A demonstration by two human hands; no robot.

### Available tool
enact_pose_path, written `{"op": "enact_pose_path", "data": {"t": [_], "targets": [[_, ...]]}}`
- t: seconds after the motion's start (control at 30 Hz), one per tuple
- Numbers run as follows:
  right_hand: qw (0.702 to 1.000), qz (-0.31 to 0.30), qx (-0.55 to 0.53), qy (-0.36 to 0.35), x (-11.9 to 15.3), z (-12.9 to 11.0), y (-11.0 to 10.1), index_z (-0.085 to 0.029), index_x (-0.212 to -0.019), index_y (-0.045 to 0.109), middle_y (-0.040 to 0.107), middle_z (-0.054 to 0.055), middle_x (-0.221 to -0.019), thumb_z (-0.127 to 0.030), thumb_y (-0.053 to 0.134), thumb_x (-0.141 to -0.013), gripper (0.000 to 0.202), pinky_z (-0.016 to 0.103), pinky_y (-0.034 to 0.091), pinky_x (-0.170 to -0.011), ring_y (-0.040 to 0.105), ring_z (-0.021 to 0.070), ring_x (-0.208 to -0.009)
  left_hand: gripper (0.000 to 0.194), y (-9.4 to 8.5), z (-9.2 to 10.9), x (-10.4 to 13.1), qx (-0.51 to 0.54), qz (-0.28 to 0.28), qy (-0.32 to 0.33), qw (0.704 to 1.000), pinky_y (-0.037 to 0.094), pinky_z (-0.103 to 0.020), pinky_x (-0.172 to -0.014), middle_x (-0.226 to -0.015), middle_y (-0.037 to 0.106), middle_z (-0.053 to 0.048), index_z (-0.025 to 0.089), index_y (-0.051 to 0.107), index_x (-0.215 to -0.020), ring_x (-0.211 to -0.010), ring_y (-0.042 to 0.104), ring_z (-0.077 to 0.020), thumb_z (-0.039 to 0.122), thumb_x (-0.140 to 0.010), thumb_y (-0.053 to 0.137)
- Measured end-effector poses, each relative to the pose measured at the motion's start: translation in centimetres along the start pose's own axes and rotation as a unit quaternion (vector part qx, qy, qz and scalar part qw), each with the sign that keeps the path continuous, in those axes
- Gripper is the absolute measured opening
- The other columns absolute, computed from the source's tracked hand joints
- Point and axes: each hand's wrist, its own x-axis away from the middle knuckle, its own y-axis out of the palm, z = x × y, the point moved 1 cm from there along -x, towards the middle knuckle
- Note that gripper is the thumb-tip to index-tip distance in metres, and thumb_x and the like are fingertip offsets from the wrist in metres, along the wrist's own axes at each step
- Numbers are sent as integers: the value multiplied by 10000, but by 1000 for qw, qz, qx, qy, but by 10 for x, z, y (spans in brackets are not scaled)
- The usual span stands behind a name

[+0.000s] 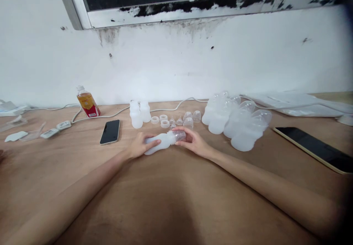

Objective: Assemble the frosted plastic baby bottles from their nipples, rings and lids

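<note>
A translucent white baby bottle (161, 142) is held tilted on its side, low over the wooden table. My left hand (139, 144) is closed round its base end. At the other end, my right hand (194, 142) grips the clear dome cap (179, 135) that sits at the bottle's neck; whether it is fully seated I cannot tell. Just behind lie several white collar rings (164, 123), some clear nipples (179, 121) and several loose clear caps (188, 123). Two open-topped bottle bodies (136, 116) stand behind my left hand.
Capped bottles (242, 127) cluster at right, near a tablet-like device (317, 149) and plastic bags (289, 103). On the left are a phone (109, 132), a drink bottle (88, 102), white adapters (56, 129) and a cable (110, 115). The wall (165, 61) bounds the table (154, 197).
</note>
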Motion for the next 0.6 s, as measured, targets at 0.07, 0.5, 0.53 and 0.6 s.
{"op": "enact_pose_path", "data": {"t": [0.07,0.5,0.53,0.6], "targets": [[1000,-17,24,-5,2,-4,0,-218,-1081,465,518,62,-1128,-317,573,-703,406,345,437,-829,516,176,-995,421,-1,1,0,23,-16,-6,1000,408,-245,-602,-828,647,-22,157,627,-917,-726,555,-183,493,-728,457],[936,-104,330,-56,0,-69,-13,-231,-1129,417,530,45,-1101,-296,526,-724,424,296,418,-727,525,182,-903,396,7,-9,0,104,-8,16,994,426,-243,-643,-1016,586,-41,191,540,-1035,-894,528,-196,457,-760,437],[931,-88,351,-43,0,-78,-17,-235,-1123,419,536,44,-1083,-305,528,-717,426,290,417,-699,534,182,-866,407,8,-10,-1,120,6,15,993,422,-233,-606,-1049,569,-51,195,509,-1073,-908,522,-194,459,-781,401],[915,-77,396,-23,2,-94,-28,-235,-1107,435,531,43,-1069,-318,513,-721,402,277,410,-667,539,175,-814,432,10,-12,-3,169,8,-2,986,375,-205,-488,-1033,566,-75,190,454,-1116,-872,536,-184,466,-821,303]]}}
